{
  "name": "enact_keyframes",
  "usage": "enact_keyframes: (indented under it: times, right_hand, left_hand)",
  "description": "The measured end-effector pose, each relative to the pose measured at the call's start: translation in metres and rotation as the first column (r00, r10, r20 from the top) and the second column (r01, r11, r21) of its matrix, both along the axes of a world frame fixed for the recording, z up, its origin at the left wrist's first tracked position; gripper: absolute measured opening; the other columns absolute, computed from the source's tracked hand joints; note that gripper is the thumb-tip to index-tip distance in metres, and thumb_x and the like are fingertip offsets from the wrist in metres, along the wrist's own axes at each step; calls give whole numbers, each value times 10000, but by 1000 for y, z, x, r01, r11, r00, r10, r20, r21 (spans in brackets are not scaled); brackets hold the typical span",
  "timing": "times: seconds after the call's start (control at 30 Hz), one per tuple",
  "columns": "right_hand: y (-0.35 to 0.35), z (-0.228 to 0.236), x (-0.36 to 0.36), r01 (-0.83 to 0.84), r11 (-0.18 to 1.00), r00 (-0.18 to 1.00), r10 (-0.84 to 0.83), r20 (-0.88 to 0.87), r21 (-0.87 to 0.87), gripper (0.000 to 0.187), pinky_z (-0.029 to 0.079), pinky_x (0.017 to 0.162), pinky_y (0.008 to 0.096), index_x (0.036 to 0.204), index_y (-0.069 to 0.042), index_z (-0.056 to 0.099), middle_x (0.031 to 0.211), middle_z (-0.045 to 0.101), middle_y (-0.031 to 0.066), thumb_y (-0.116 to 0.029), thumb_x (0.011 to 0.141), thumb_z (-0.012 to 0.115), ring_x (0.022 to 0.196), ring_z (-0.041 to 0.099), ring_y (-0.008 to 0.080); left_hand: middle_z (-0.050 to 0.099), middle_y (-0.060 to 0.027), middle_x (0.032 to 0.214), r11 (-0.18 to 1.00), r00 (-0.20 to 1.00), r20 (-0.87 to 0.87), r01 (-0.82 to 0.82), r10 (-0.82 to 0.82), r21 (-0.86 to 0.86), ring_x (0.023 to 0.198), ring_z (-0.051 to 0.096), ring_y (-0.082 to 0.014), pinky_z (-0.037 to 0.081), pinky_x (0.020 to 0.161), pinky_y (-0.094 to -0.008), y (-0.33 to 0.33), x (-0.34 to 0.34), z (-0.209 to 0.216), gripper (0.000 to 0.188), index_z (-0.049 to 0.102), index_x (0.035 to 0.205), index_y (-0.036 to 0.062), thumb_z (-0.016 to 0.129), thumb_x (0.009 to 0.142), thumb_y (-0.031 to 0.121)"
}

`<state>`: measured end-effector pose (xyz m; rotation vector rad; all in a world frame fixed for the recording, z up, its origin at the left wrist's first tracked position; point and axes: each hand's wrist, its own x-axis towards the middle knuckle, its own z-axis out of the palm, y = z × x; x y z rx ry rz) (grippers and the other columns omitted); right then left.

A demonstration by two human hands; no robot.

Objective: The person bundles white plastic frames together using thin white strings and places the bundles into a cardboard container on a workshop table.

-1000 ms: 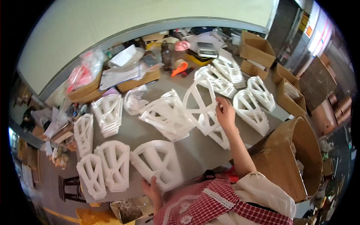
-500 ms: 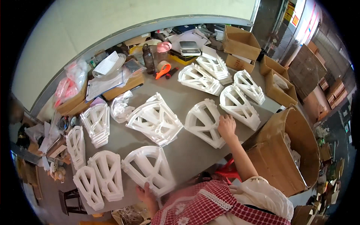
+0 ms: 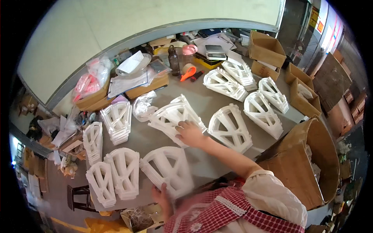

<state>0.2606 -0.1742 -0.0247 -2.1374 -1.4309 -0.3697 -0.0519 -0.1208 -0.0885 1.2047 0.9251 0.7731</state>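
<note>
My left hand (image 3: 163, 197) grips the near edge of a white fan-shaped plastic frame (image 3: 160, 167) at the table's front; the frame looks slightly blurred. Over a middle stack of similar frames (image 3: 168, 117) reaches my right hand (image 3: 191, 134), its fingers spread and touching the stack's near side. Right of that hand lies another fan-shaped frame stack (image 3: 229, 121). Narrower frames of the same white plastic stand in stacks at the left, among them one stack (image 3: 123, 171) beside the held frame.
More frame stacks (image 3: 223, 83) lie at the far right of the grey table (image 3: 206, 167). Behind them are a scale (image 3: 215, 52), orange tape (image 3: 188, 72) and a dark bottle (image 3: 173, 61). A large open carton (image 3: 285, 159) stands against the right edge; a stool (image 3: 79, 198) is lower left.
My right hand has moved left from the right-hand frame stack to the middle stack. My left hand stays at the front frame. The whole view has shifted, so the table appears farther right.
</note>
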Motion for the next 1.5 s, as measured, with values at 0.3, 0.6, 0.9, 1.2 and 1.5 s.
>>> enact_keyframes:
  times: [0.3, 0.6, 0.9, 1.2, 1.5]
  right_hand:
    - [33, 30, -25, 79, 913, 976, -153, -154, -401, 312, 538, 710, 447, 863, -50, 661, 924, 669, 157, -345, 768, 626, 827, 676, 339]
    - [29, 12, -133, -415, 839, 845, 211, -492, -353, 380, 501, 743, 490, 847, -16, 642, 827, 671, 195, -394, 829, 612, 825, 655, 379]
    - [39, -7, -144, -415, 803, 896, 280, -345, -427, 193, 512, 721, 482, 841, -54, 681, 854, 670, 164, -234, 819, 613, 830, 667, 335]
    - [65, -4, -9, 170, 920, 985, -163, 49, -353, 235, 439, 895, 429, 913, -8, 659, 1080, 609, 186, -171, 745, 635, 1063, 548, 319]
    - [-23, 77, 15, 186, 943, 959, -235, 158, 277, 86, 466, 732, 419, 823, -90, 657, 863, 633, 84, -57, 750, 624, 810, 580, 300]
  left_hand:
    - [638, -127, 1057, 988, 989, -118, -76, 92, 135, 880, 597, -165, 489, 777, -310, 4, -6, -22, 397, 556, 1155, -54, 701, 855, 162]
    - [660, -114, 1010, 998, 984, -167, -51, 54, 23, 845, 590, -145, 476, 762, -285, 2, -4, -1, 455, 545, 1184, -58, 705, 888, 248]
    - [648, -103, 1034, 996, 996, -84, -20, 13, -83, 859, 590, -157, 460, 755, -288, 4, -2, 6, 456, 522, 1175, -25, 740, 856, 216]
    - [654, -141, 1079, 999, 953, -301, -40, 39, 3, 912, 626, -201, 500, 797, -326, 9, 5, 14, 515, 527, 1196, -50, 777, 776, 113]
    - [611, -151, 1083, 998, 992, -115, -48, 43, -43, 916, 582, -214, 475, 791, -327, 2, 1, 18, 550, 490, 1233, -87, 751, 814, 158]
